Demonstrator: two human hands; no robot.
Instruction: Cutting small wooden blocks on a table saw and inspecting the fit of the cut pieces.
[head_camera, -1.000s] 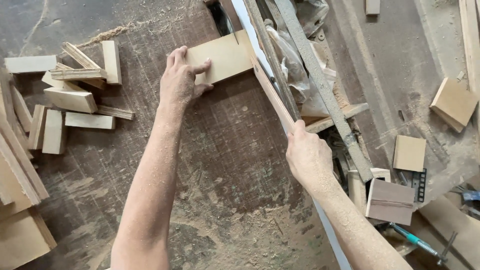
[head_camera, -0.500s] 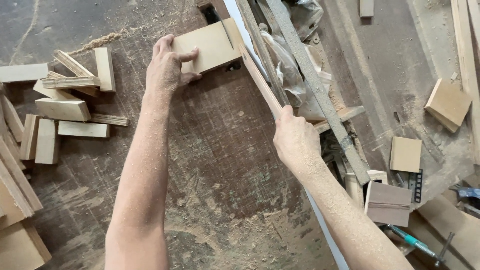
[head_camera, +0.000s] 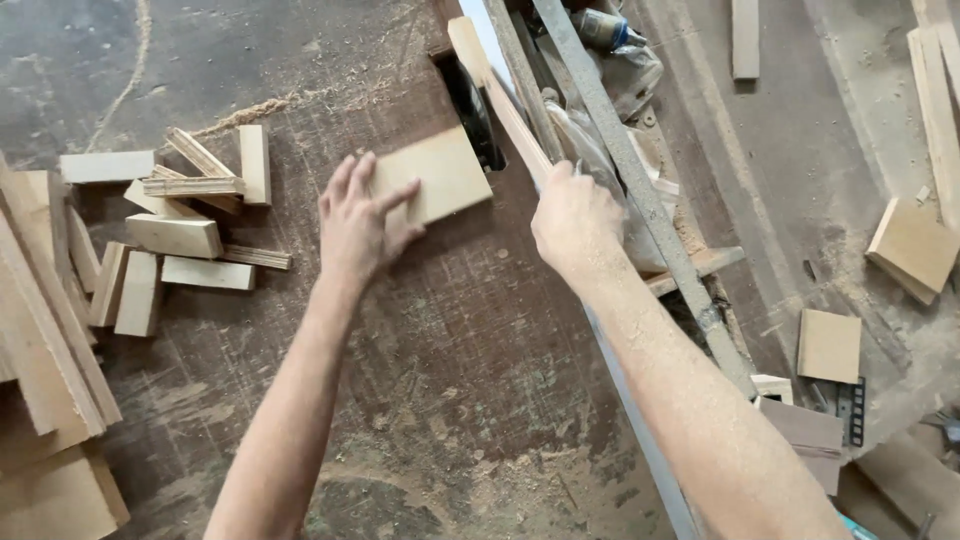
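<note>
Pale plywood, a small square board (head_camera: 432, 178), lies flat on the sawdusty table (head_camera: 450, 380) beside the saw blade (head_camera: 478, 118), the left hand (head_camera: 360, 225) pressing it with fingers spread, the right hand (head_camera: 575, 220) clenched around a long wooden strip (head_camera: 500, 95).

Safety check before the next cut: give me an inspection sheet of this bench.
Surface: worn brown table, coated in sawdust.
Job's things: square wood panel lying flat beside the dark blade slot; long wood strip along the table edge.
Clutter: pile of wood offcuts at left.
Grippers: left hand flat on the panel; right hand gripping the strip.
Cables: nothing seen.
Surroundings: dusty floor with loose wood squares, metal bar.
</note>
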